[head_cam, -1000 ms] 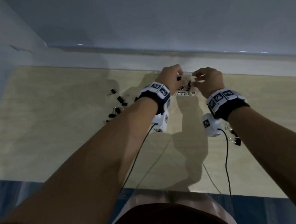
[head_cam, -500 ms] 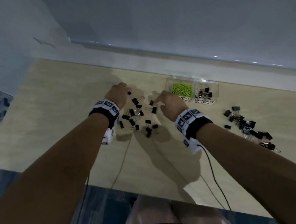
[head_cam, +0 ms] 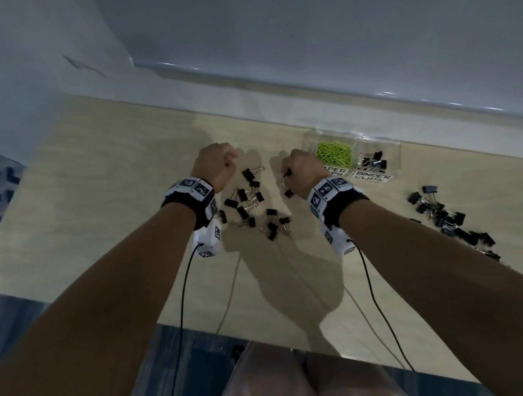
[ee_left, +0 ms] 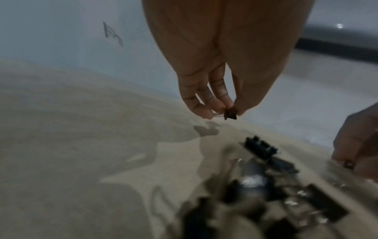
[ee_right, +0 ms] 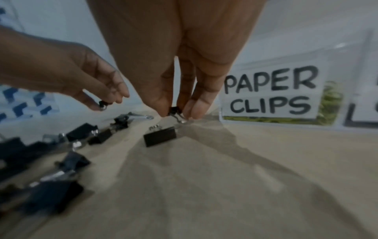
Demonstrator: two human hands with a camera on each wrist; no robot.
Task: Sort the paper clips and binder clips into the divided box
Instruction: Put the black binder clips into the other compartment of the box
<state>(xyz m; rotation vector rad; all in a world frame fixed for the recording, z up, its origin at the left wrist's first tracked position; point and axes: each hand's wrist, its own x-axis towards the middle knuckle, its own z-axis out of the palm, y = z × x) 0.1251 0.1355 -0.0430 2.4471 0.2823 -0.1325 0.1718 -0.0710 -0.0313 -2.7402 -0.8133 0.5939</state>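
A clear divided box (head_cam: 352, 142) stands at the back of the wooden table; its left cell holds green paper clips (head_cam: 334, 154), its right cell black binder clips (head_cam: 373, 161). My left hand (head_cam: 215, 167) pinches a small black binder clip (ee_left: 230, 114) just above the table. My right hand (head_cam: 299, 175) pinches another black binder clip (ee_right: 174, 110) next to the box's "PAPER CLIPS" label (ee_right: 270, 95). Several loose binder clips (head_cam: 251, 205) lie scattered between and below my hands. One loose clip (ee_right: 159, 138) lies right under my right fingertips.
A second heap of black binder clips (head_cam: 447, 221) lies on the table at the right. A white ledge (head_cam: 276, 100) and wall run behind the box. Two sensor cables (head_cam: 180, 301) trail from my wrists over the table's front edge.
My hands left the box and came to the loose pile at its left. Each hand has picked up one binder clip and lifted it slightly.
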